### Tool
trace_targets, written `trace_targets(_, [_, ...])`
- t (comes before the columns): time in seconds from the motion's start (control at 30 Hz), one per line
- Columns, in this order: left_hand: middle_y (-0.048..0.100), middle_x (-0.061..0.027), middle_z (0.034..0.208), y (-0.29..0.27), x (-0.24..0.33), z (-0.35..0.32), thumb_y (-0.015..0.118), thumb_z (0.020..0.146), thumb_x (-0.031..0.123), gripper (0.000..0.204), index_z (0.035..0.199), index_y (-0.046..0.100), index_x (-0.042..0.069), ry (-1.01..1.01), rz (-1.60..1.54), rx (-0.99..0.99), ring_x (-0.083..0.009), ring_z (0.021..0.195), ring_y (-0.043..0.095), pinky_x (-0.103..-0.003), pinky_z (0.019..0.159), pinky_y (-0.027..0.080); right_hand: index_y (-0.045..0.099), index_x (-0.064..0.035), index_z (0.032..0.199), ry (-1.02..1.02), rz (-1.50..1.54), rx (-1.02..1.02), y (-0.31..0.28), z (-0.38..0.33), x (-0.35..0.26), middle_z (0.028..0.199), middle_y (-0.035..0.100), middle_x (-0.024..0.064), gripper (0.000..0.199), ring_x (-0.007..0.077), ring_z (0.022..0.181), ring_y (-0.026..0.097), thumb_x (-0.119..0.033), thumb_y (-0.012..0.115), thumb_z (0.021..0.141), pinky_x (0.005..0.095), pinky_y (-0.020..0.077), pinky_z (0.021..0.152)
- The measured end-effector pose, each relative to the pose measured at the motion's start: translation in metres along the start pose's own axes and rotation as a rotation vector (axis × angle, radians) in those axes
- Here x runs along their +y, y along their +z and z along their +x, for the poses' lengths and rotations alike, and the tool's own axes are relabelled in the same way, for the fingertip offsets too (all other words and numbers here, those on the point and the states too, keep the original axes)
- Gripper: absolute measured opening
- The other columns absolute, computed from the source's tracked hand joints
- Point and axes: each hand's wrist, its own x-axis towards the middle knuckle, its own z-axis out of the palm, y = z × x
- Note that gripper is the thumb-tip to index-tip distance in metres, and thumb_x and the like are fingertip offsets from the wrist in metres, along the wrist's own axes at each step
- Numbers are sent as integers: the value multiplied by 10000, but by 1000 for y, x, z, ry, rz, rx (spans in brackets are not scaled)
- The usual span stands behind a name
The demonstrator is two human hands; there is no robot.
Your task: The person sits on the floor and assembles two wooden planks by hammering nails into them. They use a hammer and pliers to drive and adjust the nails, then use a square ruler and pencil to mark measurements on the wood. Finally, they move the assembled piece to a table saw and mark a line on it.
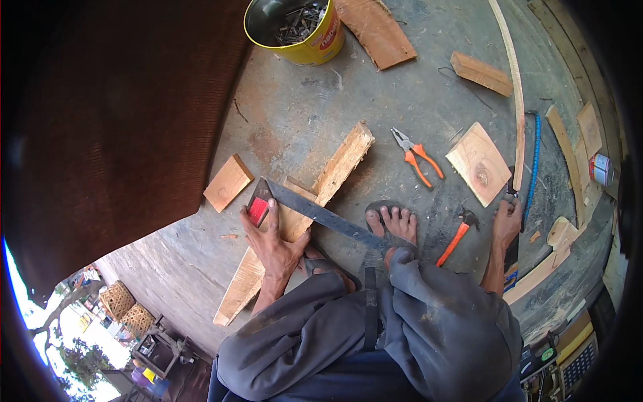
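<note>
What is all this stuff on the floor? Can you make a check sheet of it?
Surface: dusty concrete floor with wood chips.
Job's things: try square lying across a long plank.
Clutter: yellow can of nails, orange pliers, orange-handled hammer, wood offcuts, square block, thin strip.
Hands: left hand presses the square's red handle; right hand rests at the blue bow saw.
Cables: a thin wire by an offcut.
Surroundings: woven baskets, tree, daylight.
</note>
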Motion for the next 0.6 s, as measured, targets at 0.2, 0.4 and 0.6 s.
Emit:
trace_targets(0.2, [123,-381,1577,-1,-1,-6,946,551,299,1168,1577,387,292,-12,18,-2,-572,1450,237,-627,1126,327,689,-15,1179,-94,161,-95,5,-1,-70,760,593,7,256,90,649,538,-185,615,1002,275,455,608])
trace_targets(0.4, [130,-343,1585,-1,-4,-5,967,552,291,1181,1569,369,240,-7,39,-31,-558,1462,230,-607,1160,313,659,-8,1202,-168,394,-206,24,-20,-119,855,685,41,225,72,657,554,-83,563,1013,242,450,575])
trace_targets(0.6, [89,-360,1587,-4,-3,-6,980,541,318,1251,1593,303,313,-27,41,-58,-582,1462,203,-632,1141,329,640,-3,1213,-198,484,-430,40,-32,-129,910,671,65,235,86,658,558,-58,525,1016,249,471,592])
